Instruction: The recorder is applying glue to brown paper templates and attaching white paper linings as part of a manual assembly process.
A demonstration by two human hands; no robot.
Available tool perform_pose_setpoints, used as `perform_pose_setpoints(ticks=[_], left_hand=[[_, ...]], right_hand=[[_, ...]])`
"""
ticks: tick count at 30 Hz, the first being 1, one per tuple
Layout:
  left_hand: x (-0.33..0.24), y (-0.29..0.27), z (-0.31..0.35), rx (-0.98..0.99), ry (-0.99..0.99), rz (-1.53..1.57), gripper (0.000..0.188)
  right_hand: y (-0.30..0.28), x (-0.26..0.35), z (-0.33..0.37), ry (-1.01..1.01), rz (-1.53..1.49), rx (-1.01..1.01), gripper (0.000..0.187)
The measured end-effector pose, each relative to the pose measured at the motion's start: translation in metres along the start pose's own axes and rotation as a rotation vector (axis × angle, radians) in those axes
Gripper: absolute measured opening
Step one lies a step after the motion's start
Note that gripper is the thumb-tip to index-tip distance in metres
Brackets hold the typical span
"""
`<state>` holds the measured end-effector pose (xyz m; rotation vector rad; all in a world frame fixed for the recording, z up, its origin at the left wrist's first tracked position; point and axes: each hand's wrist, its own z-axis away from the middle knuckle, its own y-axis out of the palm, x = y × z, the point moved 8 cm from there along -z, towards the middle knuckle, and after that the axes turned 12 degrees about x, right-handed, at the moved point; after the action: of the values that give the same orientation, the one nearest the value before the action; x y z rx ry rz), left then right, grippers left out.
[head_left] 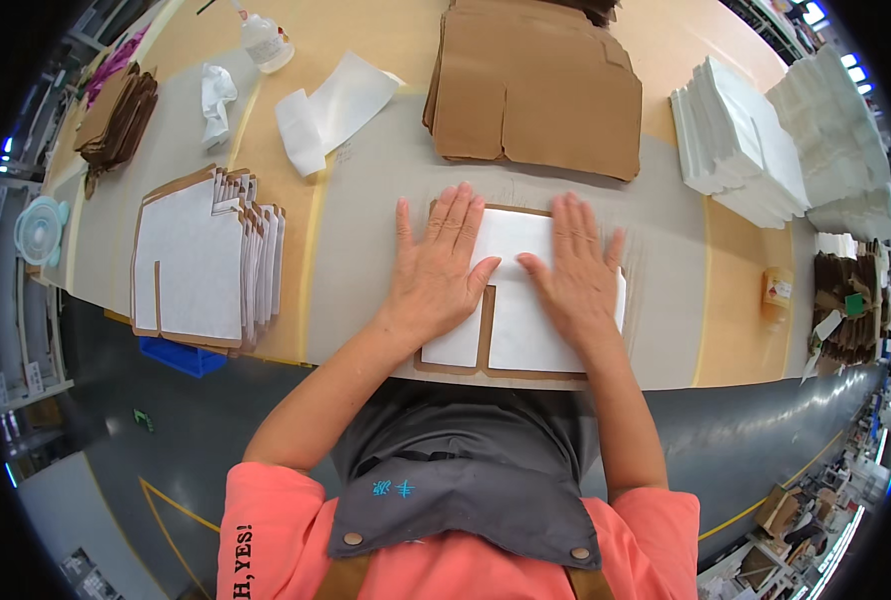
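A white sheet point(534, 330) lies on a slightly larger brown piece point(486, 345), whose edge shows around it and through a slot in its near part. My left hand point(438, 262) presses flat on the left side of the sheet, fingers stretched away from me. On the right side my right hand point(576, 272) lies flat too, its fingers spread. The two thumbs point toward each other near the sheet's middle. Neither hand grips anything. Both palms hide parts of the sheet's sides.
Left stands a stack of white-faced brown pieces point(191, 265); beyond the sheet, a pile of brown pieces point(541, 95). White sheets point(736, 140) are stacked at the right, near a yellow-labelled bottle point(777, 290). A clear squeeze bottle point(266, 42) and loose white paper point(341, 105) lie at the back left.
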<state>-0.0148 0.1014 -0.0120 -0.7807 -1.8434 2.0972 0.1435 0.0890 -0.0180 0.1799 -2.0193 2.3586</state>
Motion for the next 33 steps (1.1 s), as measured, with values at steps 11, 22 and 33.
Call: perform_pose_setpoints(ticks=[11,22,33], left_hand=[[-0.043,0.006,0.075,0.233,0.329,0.034,0.076],[0.050,-0.021,0.062,-0.080,-0.126,0.275,0.069],[0.056,-0.030,0.065,-0.175,-0.139,0.403,0.062]], right_hand=[[-0.003,-0.006,0.091,-0.158,0.132,0.286,0.099],[-0.057,0.076,-0.026,-0.504,-0.262,-0.148,0.018],[-0.044,0.099,-0.050,-0.653,0.108,0.047,0.009]])
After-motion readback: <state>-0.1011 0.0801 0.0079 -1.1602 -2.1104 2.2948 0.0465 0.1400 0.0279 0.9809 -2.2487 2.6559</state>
